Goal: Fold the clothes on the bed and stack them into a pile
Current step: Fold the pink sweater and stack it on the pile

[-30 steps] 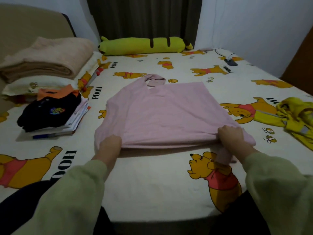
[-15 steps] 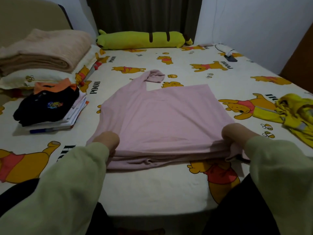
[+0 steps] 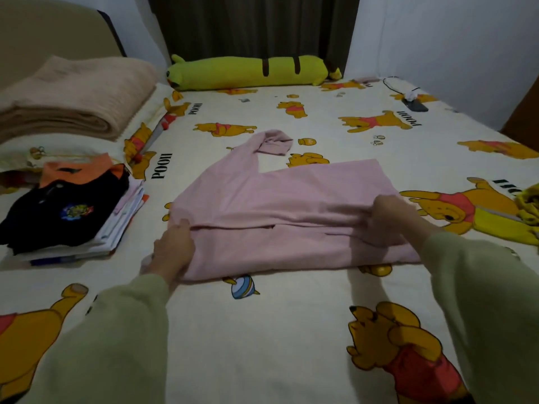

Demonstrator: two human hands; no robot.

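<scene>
A pink long-sleeved top [image 3: 280, 199] lies in the middle of the bed [image 3: 262, 330], its lower part doubled over into a band along the near edge. One sleeve [image 3: 264, 142] sticks out toward the far side. My left hand [image 3: 172, 252] grips the left end of the folded band. My right hand [image 3: 392, 220] grips the right end, fingers curled over bunched cloth. At the left sits a pile of folded clothes [image 3: 67, 211], black with an orange garment on top. A yellow garment [image 3: 529, 199] lies unfolded at the right edge.
A folded beige blanket [image 3: 75, 94] rests on a pillow at far left. A long green plush bolster [image 3: 248, 72] lies against the curtain. A phone with a cable [image 3: 414, 104] sits at the far right. The wall runs along the right side.
Both hands have carried the near edge of the pink top away from me and laid it over the body, making a fold. The view has tilted down and closer.
</scene>
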